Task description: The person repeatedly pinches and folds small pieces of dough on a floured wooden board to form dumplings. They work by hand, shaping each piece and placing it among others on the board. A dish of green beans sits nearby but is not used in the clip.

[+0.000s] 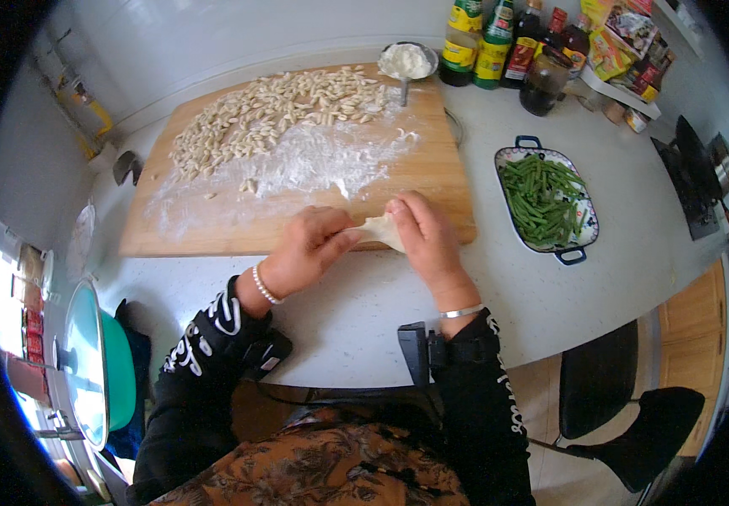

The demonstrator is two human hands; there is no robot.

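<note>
A pale piece of dough (379, 230) is stretched between my two hands, just above the near edge of a wooden board (158, 223). My left hand (309, 244) pinches one end of it between thumb and fingers. The other end is gripped by my right hand (425, 240), its fingers curled over the dough. Many small shaped dough pieces (263, 105) lie across the far part of the board. Between them and my hands spreads a patch of white flour (322, 160). One or two loose pieces sit near that patch's left side.
A metal scoop of flour (406, 63) rests at the board's far right corner. Sauce bottles (495, 46) and a dark jar (545, 82) stand at the back. To the right is a patterned dish (589, 221) of green beans (540, 198). A black chair (600, 379) stands lower right, a teal basin (118, 371) lower left.
</note>
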